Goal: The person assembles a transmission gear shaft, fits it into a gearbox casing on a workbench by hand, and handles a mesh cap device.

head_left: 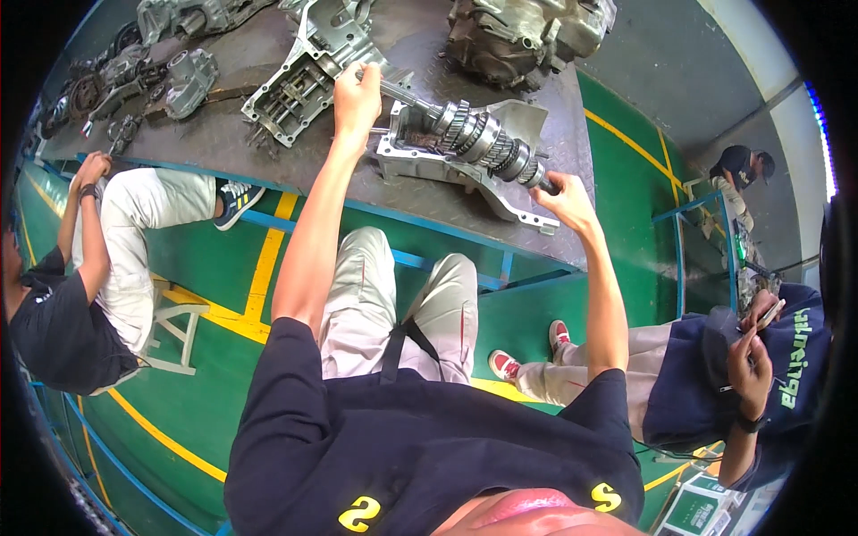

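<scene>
I am in a mechanical workshop. Grimy gearbox casings line my metal workbench's far edge, and yellow lines mark the green floor past its right edge.

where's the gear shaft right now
In the head view, the gear shaft is just right of upper centre, held near its ends by the left hand and right hand, over the grey housing.

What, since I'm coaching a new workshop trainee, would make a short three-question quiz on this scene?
1. Which of the wearer's hands grips the long plain end of the gear shaft?
2. True or false: the wearer's right hand is empty.
3. From this view, the gear shaft overlaps: A) a cardboard box; B) an open metal casing; C) a rubber tyre.

Key: 1. The left hand. 2. False; it grips the other end. 3. B.
</scene>
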